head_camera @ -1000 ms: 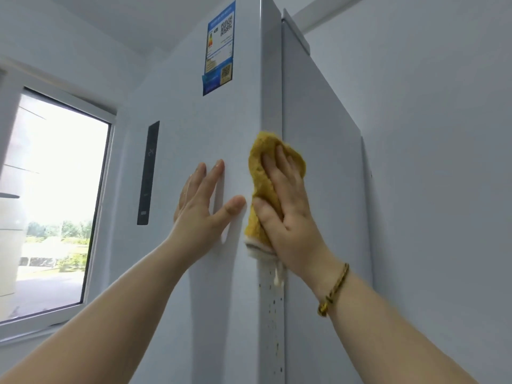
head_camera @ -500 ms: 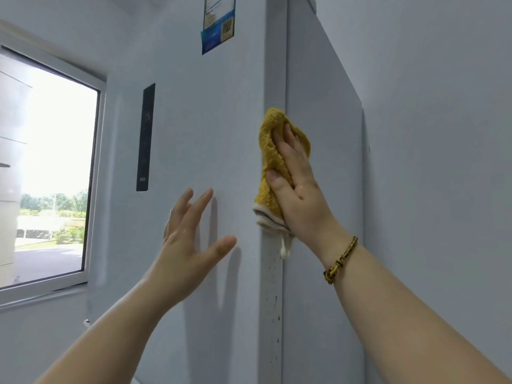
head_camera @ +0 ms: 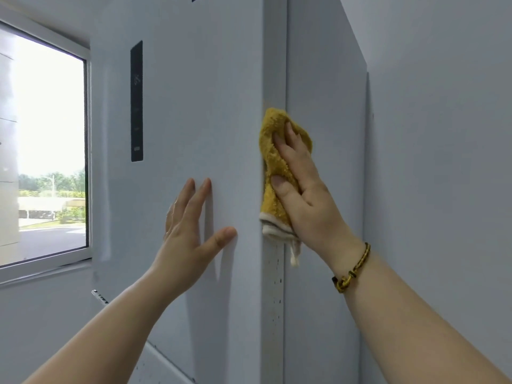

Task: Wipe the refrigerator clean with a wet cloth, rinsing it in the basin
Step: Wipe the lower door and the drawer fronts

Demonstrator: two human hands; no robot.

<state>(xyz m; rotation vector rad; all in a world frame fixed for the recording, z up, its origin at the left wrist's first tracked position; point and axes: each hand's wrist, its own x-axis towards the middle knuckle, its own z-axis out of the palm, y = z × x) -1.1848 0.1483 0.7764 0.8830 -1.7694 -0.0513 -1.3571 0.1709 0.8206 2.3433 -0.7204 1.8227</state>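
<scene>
A tall white refrigerator [head_camera: 210, 112] fills the middle of the view, its front door to the left and its side panel [head_camera: 324, 112] to the right. My right hand [head_camera: 304, 195] presses a folded yellow cloth [head_camera: 273, 164] flat against the door's side edge with straight fingers. Dark specks dot that edge [head_camera: 275, 286] below the cloth. My left hand [head_camera: 191, 231] lies with spread fingers on the door front, left of the cloth. No basin is in view.
A black control strip [head_camera: 136, 101] runs down the door front. A bright window [head_camera: 44, 151] is at the left. A plain grey wall [head_camera: 443, 162] stands close to the refrigerator's right side.
My right hand has slid the cloth down the door edge. My left hand has also shifted down the door front, and my view has tilted downward.
</scene>
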